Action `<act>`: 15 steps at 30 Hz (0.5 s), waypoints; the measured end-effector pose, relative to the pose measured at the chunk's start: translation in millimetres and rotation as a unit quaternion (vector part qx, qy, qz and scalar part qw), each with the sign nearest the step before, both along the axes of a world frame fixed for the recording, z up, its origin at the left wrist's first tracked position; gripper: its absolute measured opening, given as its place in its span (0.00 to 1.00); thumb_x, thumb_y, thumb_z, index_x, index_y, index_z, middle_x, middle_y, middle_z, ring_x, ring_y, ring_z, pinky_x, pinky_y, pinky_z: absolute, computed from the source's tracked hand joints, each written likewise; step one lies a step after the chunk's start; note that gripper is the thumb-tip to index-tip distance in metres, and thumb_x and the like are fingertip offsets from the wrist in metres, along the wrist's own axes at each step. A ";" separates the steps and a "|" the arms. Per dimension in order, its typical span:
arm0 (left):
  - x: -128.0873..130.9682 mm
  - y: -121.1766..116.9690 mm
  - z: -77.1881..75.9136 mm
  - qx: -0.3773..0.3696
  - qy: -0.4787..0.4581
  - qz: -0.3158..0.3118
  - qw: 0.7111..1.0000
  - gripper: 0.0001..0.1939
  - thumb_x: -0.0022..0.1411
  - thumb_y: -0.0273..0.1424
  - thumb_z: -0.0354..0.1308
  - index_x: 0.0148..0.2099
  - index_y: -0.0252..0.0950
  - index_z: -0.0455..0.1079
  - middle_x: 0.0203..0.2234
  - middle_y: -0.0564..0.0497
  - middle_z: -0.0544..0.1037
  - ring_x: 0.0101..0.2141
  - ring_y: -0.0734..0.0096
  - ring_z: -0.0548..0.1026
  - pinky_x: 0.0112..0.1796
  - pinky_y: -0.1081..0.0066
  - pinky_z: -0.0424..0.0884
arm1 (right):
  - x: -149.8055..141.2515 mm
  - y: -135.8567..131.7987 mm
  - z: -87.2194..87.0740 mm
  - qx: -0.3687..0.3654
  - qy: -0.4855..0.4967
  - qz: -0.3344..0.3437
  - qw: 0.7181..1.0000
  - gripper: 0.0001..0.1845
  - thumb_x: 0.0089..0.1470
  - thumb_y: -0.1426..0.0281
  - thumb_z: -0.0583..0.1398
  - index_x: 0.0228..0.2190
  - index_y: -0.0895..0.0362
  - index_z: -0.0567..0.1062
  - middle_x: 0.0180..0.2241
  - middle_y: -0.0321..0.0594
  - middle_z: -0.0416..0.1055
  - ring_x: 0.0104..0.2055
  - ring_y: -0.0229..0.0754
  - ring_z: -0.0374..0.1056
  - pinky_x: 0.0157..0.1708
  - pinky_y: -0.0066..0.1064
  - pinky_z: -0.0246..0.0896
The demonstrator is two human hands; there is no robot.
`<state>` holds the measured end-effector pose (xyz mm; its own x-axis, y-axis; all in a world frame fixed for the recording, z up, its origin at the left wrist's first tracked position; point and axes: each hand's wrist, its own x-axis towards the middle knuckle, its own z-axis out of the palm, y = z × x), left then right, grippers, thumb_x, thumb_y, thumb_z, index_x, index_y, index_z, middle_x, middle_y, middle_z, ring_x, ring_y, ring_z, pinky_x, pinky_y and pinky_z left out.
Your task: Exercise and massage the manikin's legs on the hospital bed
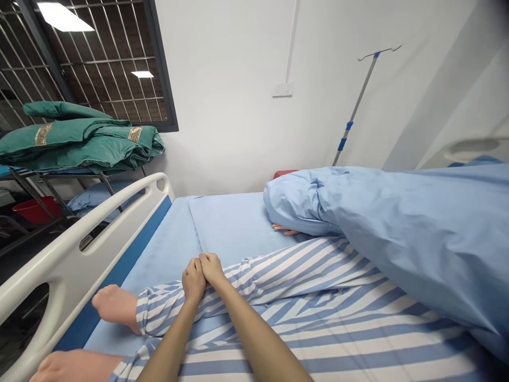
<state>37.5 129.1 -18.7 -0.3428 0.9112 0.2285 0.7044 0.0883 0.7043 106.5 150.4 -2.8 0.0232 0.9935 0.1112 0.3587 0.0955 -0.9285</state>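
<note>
A figure in blue-and-white striped pyjamas (318,286) lies on a hospital bed with a light blue sheet (222,223). My left hand (193,279) and my right hand (212,268) sit side by side on the striped trouser leg, both closed in fists that pinch its fabric. The figure's bare feet (115,306) lie just left of my hands, near the bed's foot end. A light blue quilt (397,228) is bunched over the upper body, and a hand of the figure (284,229) peeks out under its edge.
A white bed rail (79,239) with a blue panel runs along the left. Behind it a metal rack holds folded green quilts (79,138), with a red basin (35,209) below. An IV pole (358,101) stands by the white wall.
</note>
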 end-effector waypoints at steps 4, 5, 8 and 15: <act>0.1 -1.2 -1.3 -0.013 0.007 -0.005 1.000 0.15 0.64 0.32 0.40 0.26 0.39 0.60 0.21 0.53 0.70 0.24 0.73 0.65 0.27 0.73 0.53 | 3.4 -3.8 3.8 0.002 -0.037 -0.015 0.999 0.15 0.52 0.69 0.51 0.16 0.57 0.67 0.19 0.38 0.67 0.24 0.37 0.59 0.25 0.26 0.48; 0.2 -1.1 -1.7 -0.018 0.008 -0.005 1.000 0.14 0.63 0.32 0.41 0.26 0.39 0.60 0.21 0.53 0.70 0.24 0.73 0.65 0.27 0.73 0.52 | 4.5 -5.9 3.2 0.012 -0.049 -0.019 0.999 0.15 0.52 0.69 0.51 0.17 0.57 0.67 0.20 0.39 0.68 0.24 0.37 0.60 0.25 0.27 0.48; 1.2 -0.1 -2.0 -0.042 0.012 0.001 0.999 0.14 0.63 0.34 0.42 0.27 0.38 0.62 0.23 0.52 0.71 0.24 0.73 0.64 0.27 0.73 0.51 | 8.8 -12.3 -2.1 0.068 -0.069 -0.016 0.995 0.18 0.56 0.66 0.48 0.19 0.57 0.68 0.20 0.38 0.68 0.24 0.36 0.59 0.25 0.26 0.47; 3.4 0.3 -3.9 -0.047 0.027 -0.013 0.998 0.16 0.63 0.37 0.40 0.27 0.38 0.62 0.22 0.52 0.71 0.24 0.73 0.62 0.26 0.73 0.50 | 15.5 -17.2 -9.1 0.111 -0.009 -0.008 0.994 0.19 0.57 0.66 0.47 0.17 0.57 0.62 0.16 0.32 0.60 0.21 0.33 0.55 0.23 0.25 0.43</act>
